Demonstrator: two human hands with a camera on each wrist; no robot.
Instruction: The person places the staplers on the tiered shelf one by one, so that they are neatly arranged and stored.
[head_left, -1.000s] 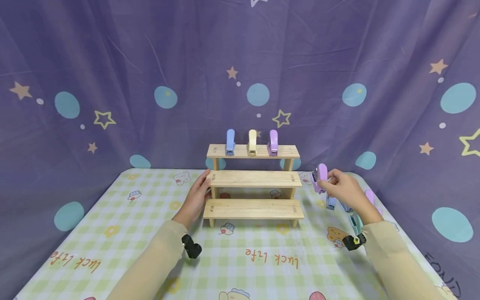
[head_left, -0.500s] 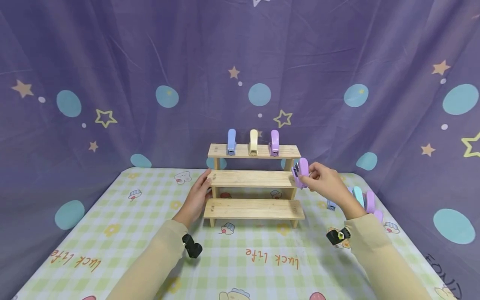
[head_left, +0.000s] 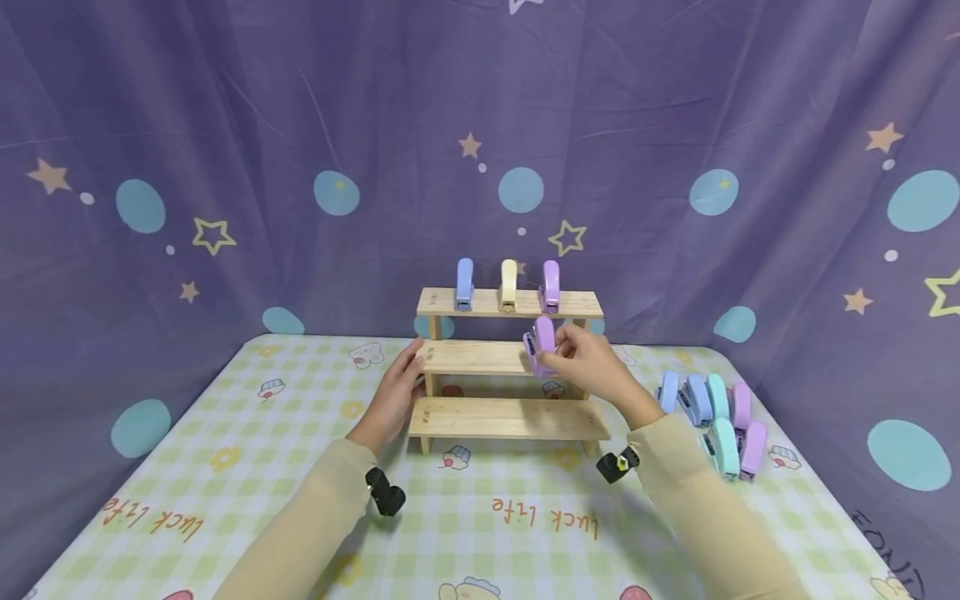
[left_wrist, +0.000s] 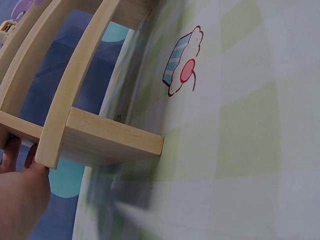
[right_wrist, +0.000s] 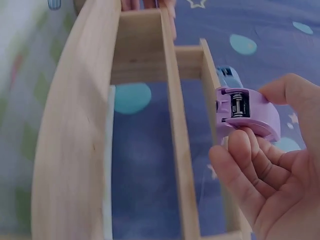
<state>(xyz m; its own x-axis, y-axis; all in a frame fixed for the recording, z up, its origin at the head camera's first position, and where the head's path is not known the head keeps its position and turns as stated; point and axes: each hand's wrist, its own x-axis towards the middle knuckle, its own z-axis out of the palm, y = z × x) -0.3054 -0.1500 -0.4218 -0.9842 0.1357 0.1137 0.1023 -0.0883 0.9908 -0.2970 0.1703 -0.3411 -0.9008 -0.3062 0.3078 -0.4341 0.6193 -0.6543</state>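
Note:
A three-tier wooden shelf [head_left: 472,358] stands mid-table. My left hand [head_left: 388,404] grips its left side by the middle tier; the left wrist view shows the thumb and fingers [left_wrist: 11,155] at the board's end. My right hand [head_left: 596,367] pinches a purple stapler [head_left: 545,340] in front of the middle tier's right half. In the right wrist view the thumb is on one side of that stapler [right_wrist: 257,112] and fingertips on the other; whether it touches the board I cannot tell. On the top tier stand a blue stapler [head_left: 465,285], a yellow stapler [head_left: 508,286] and another purple stapler [head_left: 551,287].
Several more staplers [head_left: 722,442], blue, teal and purple, lie grouped on the table to the right of the shelf, beside my right forearm. A checked cloth [head_left: 285,467] covers the table. Behind it hangs a purple curtain [head_left: 420,100] with stars and dots.
My right hand has carried the purple stapler leftward from right of the shelf to the middle tier, uncovering the grouped staplers. My left hand stays on the shelf's side.

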